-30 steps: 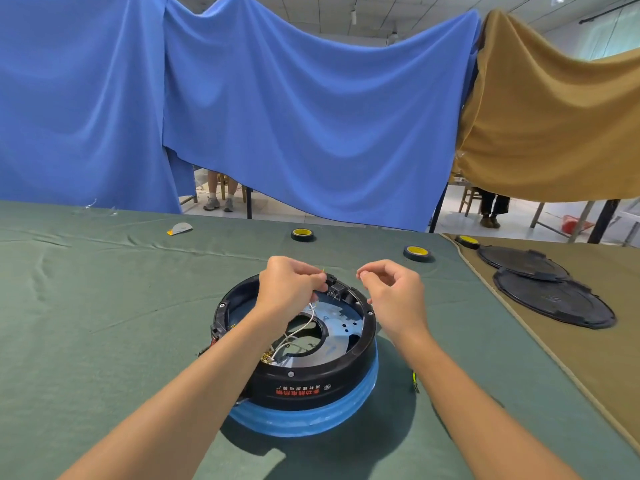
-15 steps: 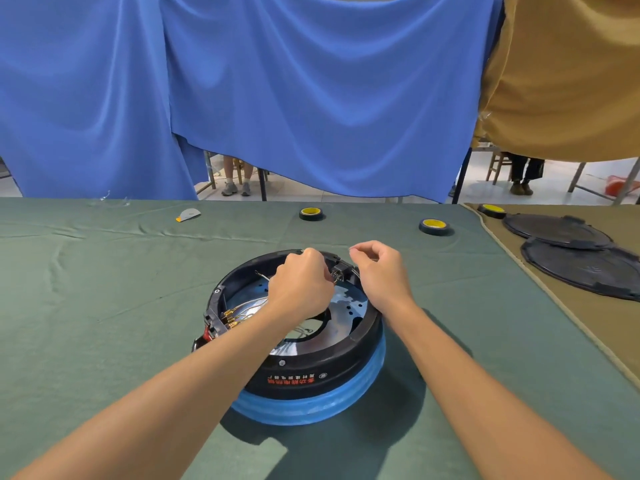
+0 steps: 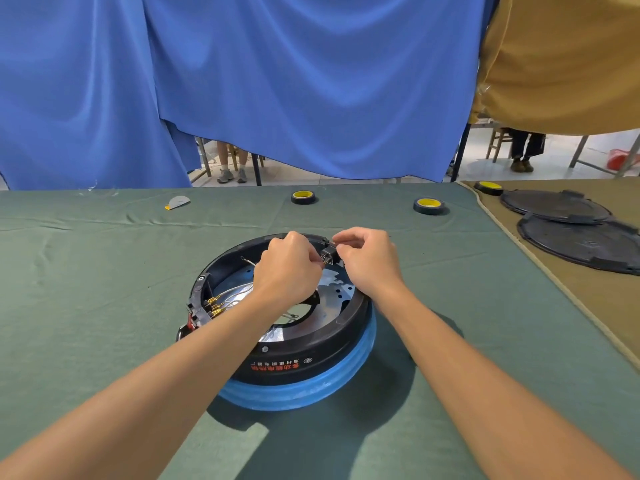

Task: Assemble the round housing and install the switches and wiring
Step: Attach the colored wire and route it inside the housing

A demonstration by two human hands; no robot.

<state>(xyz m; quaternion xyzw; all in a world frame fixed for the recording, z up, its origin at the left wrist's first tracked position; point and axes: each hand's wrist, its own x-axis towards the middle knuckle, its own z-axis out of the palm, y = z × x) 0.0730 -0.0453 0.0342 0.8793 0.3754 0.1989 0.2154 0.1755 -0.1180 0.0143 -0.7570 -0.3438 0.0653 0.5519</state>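
Head view: left hand (image 3: 287, 270), right hand (image 3: 369, 263) curl against switch (image 3: 328, 252); grip unclear.

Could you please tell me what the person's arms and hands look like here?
Both forearms are bare as far as the frame edge, with no sleeves in view. The left hand and right hand wear no gloves, and no watch, ring or bracelet shows.

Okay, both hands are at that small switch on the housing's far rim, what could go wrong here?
The left hand hides part of the switch, so a connector might seat crooked unseen. The right hand pinches it at the housing rim; a slip could tug the loose wires off their brass terminals.
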